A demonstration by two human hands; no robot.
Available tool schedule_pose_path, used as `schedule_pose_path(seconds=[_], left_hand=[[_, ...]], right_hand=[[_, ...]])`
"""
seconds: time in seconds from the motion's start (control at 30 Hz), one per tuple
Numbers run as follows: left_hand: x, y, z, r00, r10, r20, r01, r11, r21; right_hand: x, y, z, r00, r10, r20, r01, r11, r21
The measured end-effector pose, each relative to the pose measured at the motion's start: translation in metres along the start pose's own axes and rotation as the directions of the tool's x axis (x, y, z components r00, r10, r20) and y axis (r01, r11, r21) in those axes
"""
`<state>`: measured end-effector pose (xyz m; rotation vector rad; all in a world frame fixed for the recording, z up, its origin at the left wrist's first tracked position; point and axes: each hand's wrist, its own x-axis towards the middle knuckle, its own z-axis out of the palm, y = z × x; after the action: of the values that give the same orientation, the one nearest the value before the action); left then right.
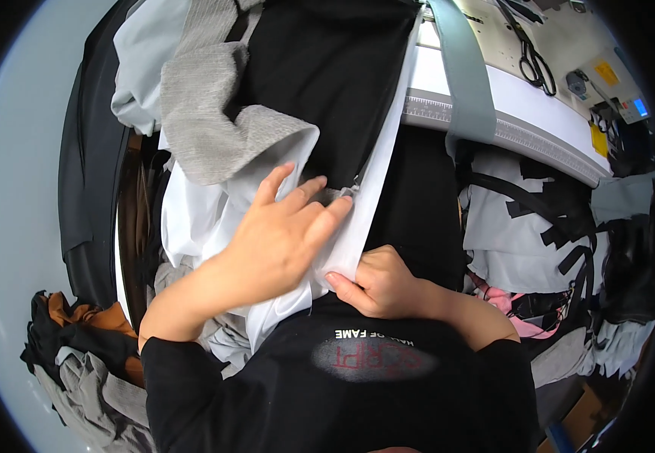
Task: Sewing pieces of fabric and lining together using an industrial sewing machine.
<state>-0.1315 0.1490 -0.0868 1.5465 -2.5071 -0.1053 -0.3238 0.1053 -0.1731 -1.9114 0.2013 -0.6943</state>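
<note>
At two o'clock on the table (pixel 562 113), a square yellow label (pixel 606 72) sits above a small glowing blue screen (pixel 639 106) and another yellow label (pixel 598 140).

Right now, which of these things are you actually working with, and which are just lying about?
In hand:
left hand flat on the white fabric strip
right hand pinching its lower end
black cloth beside it

Lying about:
scissors
grey knit piece
clothes heap
</note>
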Motion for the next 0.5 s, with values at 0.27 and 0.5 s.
schedule_pose_path(seconds=[0.27, 0.5], left_hand=[[-0.026, 0.001, -0.004, 0.961, -0.261, -0.089, 0.232, 0.939, -0.254], [-0.044, 0.008, 0.009, 0.891, -0.453, -0.020, 0.422, 0.844, -0.331]], right_hand=[[0.021, -0.010, 0.018, 0.979, -0.115, 0.170, 0.141, 0.979, -0.145], [0.062, -0.019, -0.005, 0.784, 0.013, 0.620, 0.183, 0.951, -0.251]])
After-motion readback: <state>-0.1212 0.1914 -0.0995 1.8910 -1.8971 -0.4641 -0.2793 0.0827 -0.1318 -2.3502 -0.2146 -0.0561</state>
